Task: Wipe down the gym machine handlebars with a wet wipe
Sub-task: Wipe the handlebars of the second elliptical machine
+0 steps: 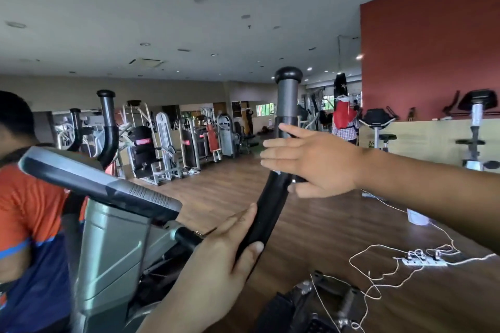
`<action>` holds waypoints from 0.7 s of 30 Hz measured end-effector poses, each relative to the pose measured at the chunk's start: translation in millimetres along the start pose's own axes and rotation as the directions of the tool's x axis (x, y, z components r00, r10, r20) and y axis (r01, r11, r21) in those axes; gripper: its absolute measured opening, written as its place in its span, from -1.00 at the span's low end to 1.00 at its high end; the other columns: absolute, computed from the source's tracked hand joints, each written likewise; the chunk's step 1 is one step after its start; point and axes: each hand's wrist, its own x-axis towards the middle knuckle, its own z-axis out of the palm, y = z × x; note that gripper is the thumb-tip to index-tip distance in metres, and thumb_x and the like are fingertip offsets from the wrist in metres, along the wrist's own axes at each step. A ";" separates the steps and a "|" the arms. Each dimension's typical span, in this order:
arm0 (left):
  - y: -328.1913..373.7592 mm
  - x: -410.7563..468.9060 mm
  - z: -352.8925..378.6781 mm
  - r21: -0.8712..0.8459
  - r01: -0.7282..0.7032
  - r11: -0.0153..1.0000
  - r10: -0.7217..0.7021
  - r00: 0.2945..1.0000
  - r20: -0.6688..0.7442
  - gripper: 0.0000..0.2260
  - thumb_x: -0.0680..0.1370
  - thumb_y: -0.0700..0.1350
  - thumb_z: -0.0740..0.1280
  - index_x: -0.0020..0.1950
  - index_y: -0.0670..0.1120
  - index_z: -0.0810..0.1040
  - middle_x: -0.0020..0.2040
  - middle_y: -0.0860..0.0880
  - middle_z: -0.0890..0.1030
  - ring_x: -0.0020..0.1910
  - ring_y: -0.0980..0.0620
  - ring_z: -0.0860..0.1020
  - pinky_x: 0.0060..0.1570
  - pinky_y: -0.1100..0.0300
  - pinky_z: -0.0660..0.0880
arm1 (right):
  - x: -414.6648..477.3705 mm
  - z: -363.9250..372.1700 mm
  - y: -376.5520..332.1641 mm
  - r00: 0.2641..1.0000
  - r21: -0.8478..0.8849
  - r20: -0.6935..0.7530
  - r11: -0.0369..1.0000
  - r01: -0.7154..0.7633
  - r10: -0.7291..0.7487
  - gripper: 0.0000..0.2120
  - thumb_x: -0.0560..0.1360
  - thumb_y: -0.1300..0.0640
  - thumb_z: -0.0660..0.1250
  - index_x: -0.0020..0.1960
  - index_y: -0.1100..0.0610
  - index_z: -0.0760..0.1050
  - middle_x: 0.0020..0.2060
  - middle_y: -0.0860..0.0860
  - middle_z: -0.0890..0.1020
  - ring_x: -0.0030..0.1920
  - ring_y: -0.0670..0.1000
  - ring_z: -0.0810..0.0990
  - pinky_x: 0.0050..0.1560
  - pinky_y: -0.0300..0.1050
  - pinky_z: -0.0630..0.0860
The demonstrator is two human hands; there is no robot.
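One handlebar rises between the console at nine o'clock and open wooden floor at three; left hand grasps it low, right hand lays straight fingers across it higher.

A white power strip is recorded lying on the wooden floor at right. Weight machines are ranged behind; an orange-shirted person is observed at left

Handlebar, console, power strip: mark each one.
handlebar [287, 101]: head view, grey upper shaft below the cap.
console [89, 181]: head view, dark face of its panel.
power strip [423, 261]: head view, middle of its white body.
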 end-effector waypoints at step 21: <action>1.8 -3.2 1.3 -0.015 0.037 0.999 -0.037 0.999 -0.017 -0.43 0.66 0.26 0.18 0.66 0.27 0.15 0.56 0.41 0.31 0.52 0.37 0.33 0.47 0.16 0.41 | -12.6 0.5 -6.9 0.994 0.122 -0.018 0.987 -0.103 0.106 -0.35 0.63 -0.25 0.12 0.61 0.07 0.32 0.60 0.03 0.39 0.66 0.04 0.21 0.69 0.17 -0.13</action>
